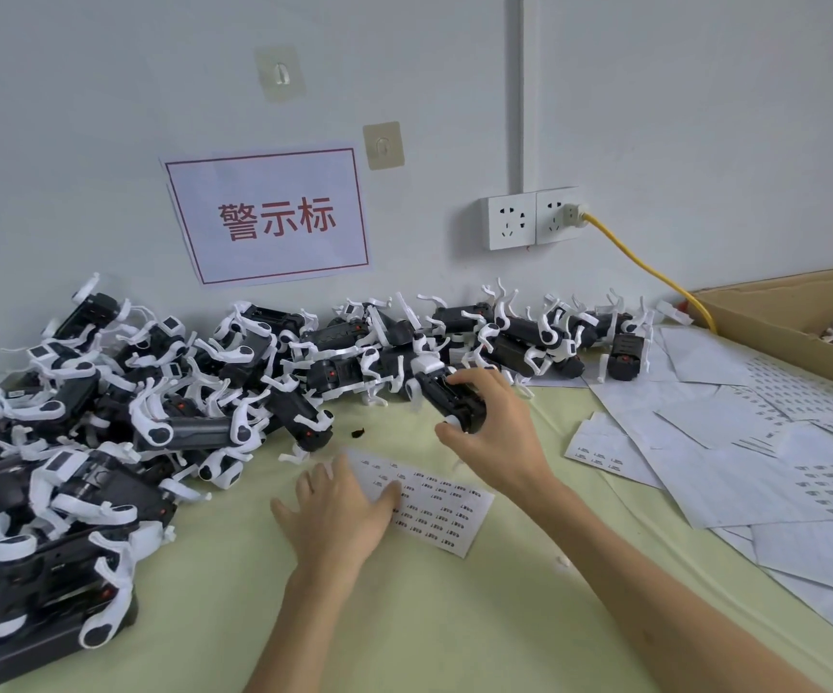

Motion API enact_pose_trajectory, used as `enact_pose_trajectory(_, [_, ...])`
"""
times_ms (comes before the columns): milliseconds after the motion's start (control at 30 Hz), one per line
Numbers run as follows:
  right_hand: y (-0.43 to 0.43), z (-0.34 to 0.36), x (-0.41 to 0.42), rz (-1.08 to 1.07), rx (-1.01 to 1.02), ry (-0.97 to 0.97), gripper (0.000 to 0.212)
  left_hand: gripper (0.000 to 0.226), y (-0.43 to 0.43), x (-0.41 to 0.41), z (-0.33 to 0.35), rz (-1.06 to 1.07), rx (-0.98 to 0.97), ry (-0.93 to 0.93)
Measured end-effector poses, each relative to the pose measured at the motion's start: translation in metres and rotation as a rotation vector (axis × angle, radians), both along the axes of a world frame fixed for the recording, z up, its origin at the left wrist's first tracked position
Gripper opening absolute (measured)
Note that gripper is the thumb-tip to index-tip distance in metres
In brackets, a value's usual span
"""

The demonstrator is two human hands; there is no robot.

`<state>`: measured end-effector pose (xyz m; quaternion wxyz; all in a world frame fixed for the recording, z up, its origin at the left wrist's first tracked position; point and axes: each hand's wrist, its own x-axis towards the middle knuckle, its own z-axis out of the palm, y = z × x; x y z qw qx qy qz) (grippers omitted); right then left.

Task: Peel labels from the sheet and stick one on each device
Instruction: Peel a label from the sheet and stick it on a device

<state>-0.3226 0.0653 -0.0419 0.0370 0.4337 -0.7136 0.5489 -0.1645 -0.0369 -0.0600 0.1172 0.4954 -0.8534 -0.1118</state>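
Centrally, a black-and-white device (447,400) is gripped by the curled right hand (492,432) at one o'clock from the label sheet (434,502), whose nine-o'clock edge is pressed flat by the left hand's (342,512) straight fingers.

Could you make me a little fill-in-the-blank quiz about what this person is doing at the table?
1. The right hand grips a black and white ____.
2. The left hand presses flat on the label ____.
3. The cable plugged into the wall socket is ____ in colour.
4. The box at the far right is made of ____.

Answers: device; sheet; yellow; cardboard
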Motion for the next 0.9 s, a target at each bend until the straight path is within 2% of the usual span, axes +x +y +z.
enact_pose_trajectory(67, [0.001, -0.003, -0.006, -0.027, 0.060, -0.014, 0.050, 0.066, -0.003, -0.001, -0.003, -0.049, 0.023, -0.070])
enact_pose_trajectory(267, [0.003, -0.006, -0.015, -0.083, 0.104, -0.055, 0.049, 0.061, 0.001, -0.002, 0.002, -0.186, 0.109, 0.103])
enact_pose_trajectory(367, [0.003, -0.006, -0.014, -0.088, 0.139, -0.044, 0.049, 0.044, 0.004, -0.001, 0.006, -0.198, 0.135, 0.214])
enact_pose_trajectory(467, [0.002, -0.005, -0.011, -0.112, 0.204, -0.022, 0.051, 0.023, 0.008, -0.001, 0.011, -0.203, 0.167, 0.413])
enact_pose_trajectory(567, [0.002, -0.002, -0.008, -0.186, 0.264, 0.094, 0.048, 0.032, 0.010, -0.001, 0.013, -0.250, 0.196, 0.627])
enact_pose_trajectory(700, [0.007, 0.008, 0.003, -0.216, -0.010, 0.186, 0.013, 0.046, 0.013, -0.004, 0.016, -0.366, 0.160, 0.827])
enact_pose_trajectory(800, [0.010, 0.016, 0.010, -0.065, -0.146, 0.097, 0.013, 0.056, 0.017, -0.004, 0.018, -0.458, 0.064, 0.902])
enact_pose_trajectory(900, [0.010, 0.016, 0.014, 0.141, -0.135, 0.005, 0.020, 0.058, 0.017, -0.004, 0.016, -0.491, 0.021, 0.919])
